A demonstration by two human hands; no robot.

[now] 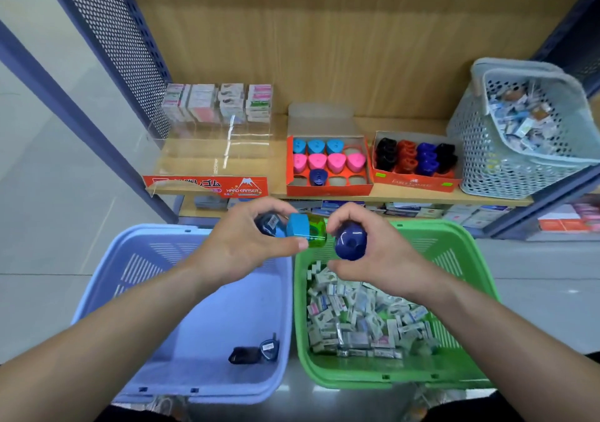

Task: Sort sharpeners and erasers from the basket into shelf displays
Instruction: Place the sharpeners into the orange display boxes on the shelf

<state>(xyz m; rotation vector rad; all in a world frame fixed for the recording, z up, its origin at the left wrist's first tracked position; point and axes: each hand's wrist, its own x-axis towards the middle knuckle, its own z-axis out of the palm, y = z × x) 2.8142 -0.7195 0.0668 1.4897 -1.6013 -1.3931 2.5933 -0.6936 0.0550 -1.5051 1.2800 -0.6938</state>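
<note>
Wooden shelf (278, 161): eraser display (214, 122) part-filled, sharpener tray (328, 191) with empty slots. Left hand (240, 243) grips 3 sharpeners (300, 228); right hand (373, 259) curls round 1 navy sharpener (350, 241). Blue basket (136, 272) holds 2 loose sharpeners (256, 351), green basket (383, 379) many erasers (363, 317); much sorting seems left.

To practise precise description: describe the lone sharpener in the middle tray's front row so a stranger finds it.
On the wooden shelf, find the open orange tray between the clear eraser display and the darker sharpener box. Its front row holds one navy sharpener, unlike the light blue sharpeners and pink sharpeners behind.
</note>
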